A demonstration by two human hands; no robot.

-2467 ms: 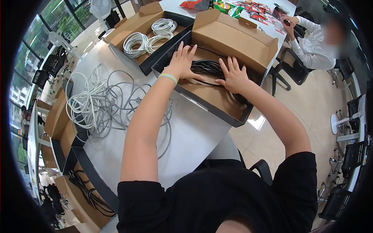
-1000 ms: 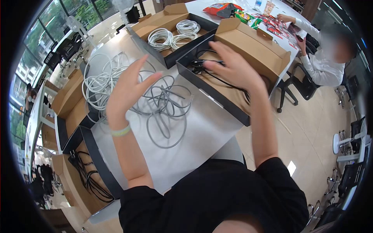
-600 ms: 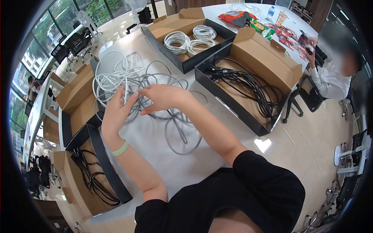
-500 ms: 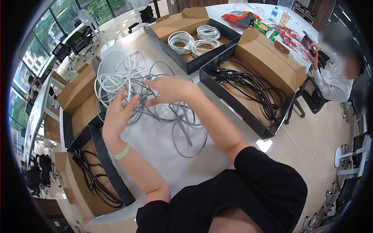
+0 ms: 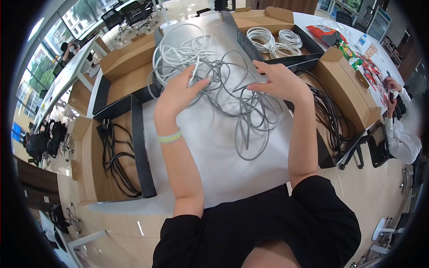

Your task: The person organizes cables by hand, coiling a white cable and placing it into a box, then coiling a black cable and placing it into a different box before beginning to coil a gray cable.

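A tangle of white cable (image 5: 178,51) and grey cable (image 5: 252,120) lies loose on the white table. Over the left part of the tangle is my left hand (image 5: 176,91), thumb and fingers apart, fingertips at the strands where white meets grey. My right hand (image 5: 283,82) hovers by the upper right of the grey loops. Its index finger and thumb are spread, and a grey strand passes right at the thumb tip. The other fingers are partly hidden behind the hand.
Around the tangle stand open boxes: one with white coils (image 5: 272,42), one with black cables (image 5: 328,116), another with black power cords (image 5: 118,161), and a bare one (image 5: 129,80). Snack bags (image 5: 328,33) and a bottle (image 5: 361,41) sit far right, near a seated person (image 5: 402,138).
My hands have moved apart, the right one going rightward. The grey loops have spread to the right, away from the white cable. The view has turned left.
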